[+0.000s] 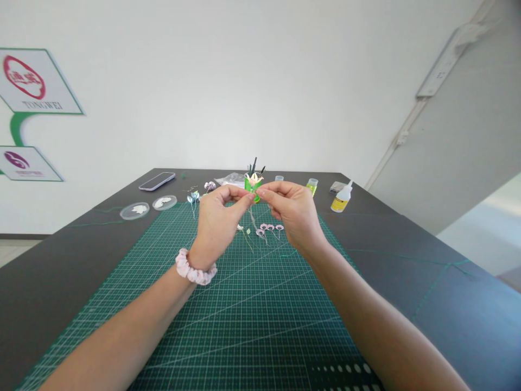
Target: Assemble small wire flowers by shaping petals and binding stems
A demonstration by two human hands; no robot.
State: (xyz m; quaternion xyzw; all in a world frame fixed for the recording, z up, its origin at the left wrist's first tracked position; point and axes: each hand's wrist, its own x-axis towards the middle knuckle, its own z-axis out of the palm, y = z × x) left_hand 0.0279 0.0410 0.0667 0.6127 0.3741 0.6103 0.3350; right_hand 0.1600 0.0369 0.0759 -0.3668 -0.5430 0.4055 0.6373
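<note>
My left hand [222, 217], with a pale scrunchie [196, 267] on its wrist, and my right hand [292, 210] meet fingertip to fingertip above the mat. Both are closed in a pinch at the base of a small artificial flower [253, 180] with cream-pink petals. Its thin stem [253, 216] hangs below the fingers. A bright green holder [247, 184] with dark tools stands just behind the flower, partly hidden. Under my hands, several small purple loop-shaped pieces [270, 228] on wires lie on the green cutting mat [244, 304].
Left of the hands are blue wired flowers [194, 197], two clear dishes with white material [135, 210] and a phone [157, 181]. To the right stand a glue bottle [342, 197] and a yellow-green jar [312, 187]. A plastic bag [231, 180] lies behind. A perforated dark template [342, 374] is nearest me.
</note>
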